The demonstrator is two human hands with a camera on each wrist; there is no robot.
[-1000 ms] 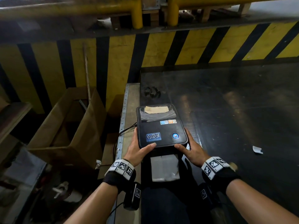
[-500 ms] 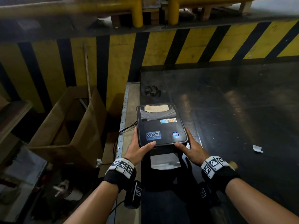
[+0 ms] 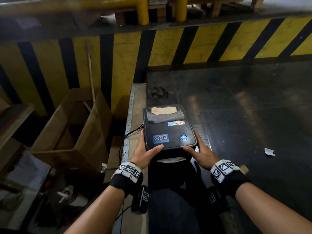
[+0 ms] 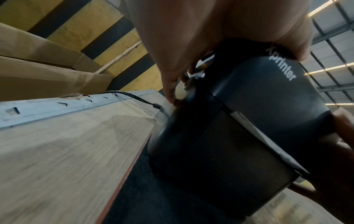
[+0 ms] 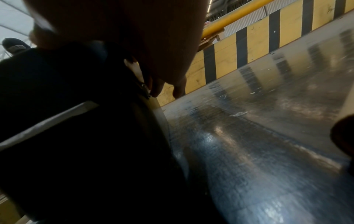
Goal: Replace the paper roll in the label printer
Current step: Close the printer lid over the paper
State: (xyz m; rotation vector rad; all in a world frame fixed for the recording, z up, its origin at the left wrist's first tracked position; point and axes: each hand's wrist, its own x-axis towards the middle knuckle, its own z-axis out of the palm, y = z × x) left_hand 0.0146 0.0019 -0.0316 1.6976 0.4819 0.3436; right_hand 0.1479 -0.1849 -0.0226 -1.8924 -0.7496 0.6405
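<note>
A black label printer (image 3: 168, 129) with a lit blue button (image 3: 183, 137) stands at the near left of a dark metal table (image 3: 244, 107). My left hand (image 3: 145, 152) grips its left side, thumb on the lid's front edge. My right hand (image 3: 200, 152) grips the right side the same way. A short strip of white label paper (image 3: 171, 160) shows at the front slot below the lid. In the left wrist view my fingers (image 4: 172, 91) lie along the printer (image 4: 249, 121) beside its cable. In the right wrist view the printer (image 5: 76, 136) is a dark mass under my fingers (image 5: 166, 84).
A wooden plank with a metal rail (image 3: 136, 105) runs along the table's left edge. An open cardboard box (image 3: 70, 125) stands lower left. A yellow-and-black striped wall (image 3: 185, 44) closes the back. A white paper scrap (image 3: 269, 152) lies on the table to the right.
The white label strip hanging from the front slot has grown much shorter, drawn back toward the printer. Both hands keep their hold on the printer's sides.
</note>
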